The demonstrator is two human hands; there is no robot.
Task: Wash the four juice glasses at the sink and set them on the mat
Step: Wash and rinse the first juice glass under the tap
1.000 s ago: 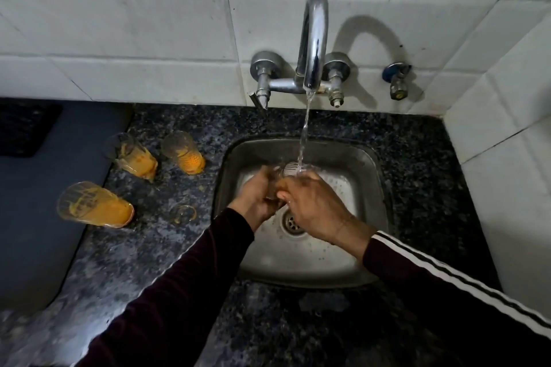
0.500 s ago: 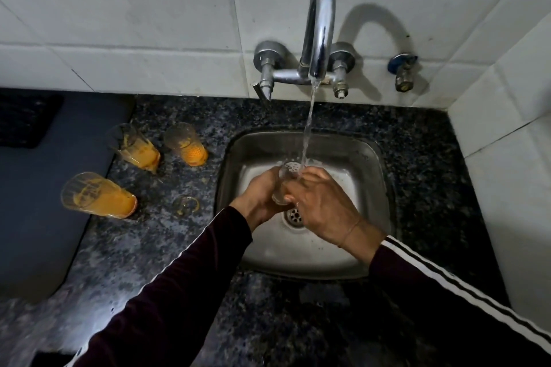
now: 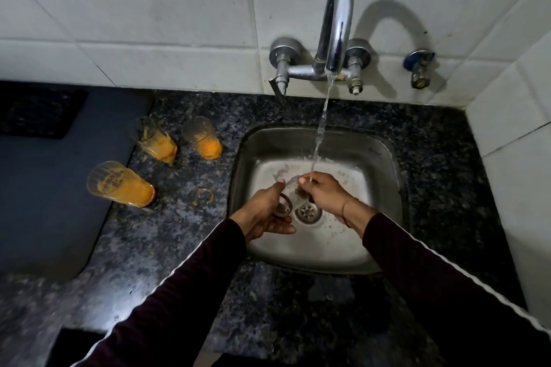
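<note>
Left hand [image 3: 262,214] now tips glass [image 3: 287,197] sideways; right hand [image 3: 323,192] rubs its rim.

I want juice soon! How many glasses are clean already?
None finished yet: the mat holds no glasses. The first glass is in both hands, left hand and right hand, under the running water. Three orange-stained glasses wait on the counter.

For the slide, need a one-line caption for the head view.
Both hands, left hand and right hand, rinse a glass under the running tap; three juice-stained glasses wait on the counter.
</note>
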